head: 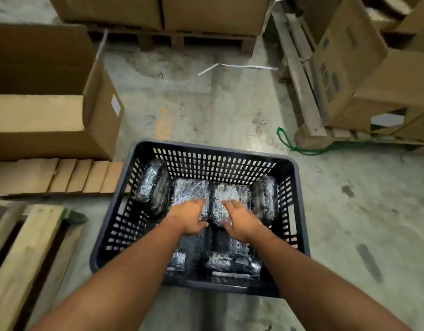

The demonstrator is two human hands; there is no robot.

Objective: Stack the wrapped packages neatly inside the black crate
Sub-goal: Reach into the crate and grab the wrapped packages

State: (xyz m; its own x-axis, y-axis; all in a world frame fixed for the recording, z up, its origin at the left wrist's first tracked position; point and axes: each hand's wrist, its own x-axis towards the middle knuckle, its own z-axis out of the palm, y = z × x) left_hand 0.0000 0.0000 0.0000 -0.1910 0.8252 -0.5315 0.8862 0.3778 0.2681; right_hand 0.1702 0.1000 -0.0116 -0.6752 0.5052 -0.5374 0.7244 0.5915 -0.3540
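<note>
A black perforated crate (pixel 215 149) stands on the concrete floor in front of me. Several plastic-wrapped dark packages lie inside it. Two lie flat side by side at the far wall: the left package (pixel 189 189) and the right package (pixel 232 194). My left hand (pixel 189 217) rests flat on the left one, thumb at its near end. My right hand (pixel 239 219) lies on the right one, fingers spread. Another package (pixel 151 182) leans against the left wall, one (pixel 266 199) stands at the right wall, and one (pixel 232 262) lies by the near wall.
An open cardboard box (pixel 51 111) sits at the left, with flattened cardboard (pixel 58 176) and wooden beams (pixel 27 247) nearer me. Pallets loaded with boxes (pixel 363 75) stand at the right and far side. A green cord (pixel 292 144) and a white strap (pixel 235 66) lie on the floor.
</note>
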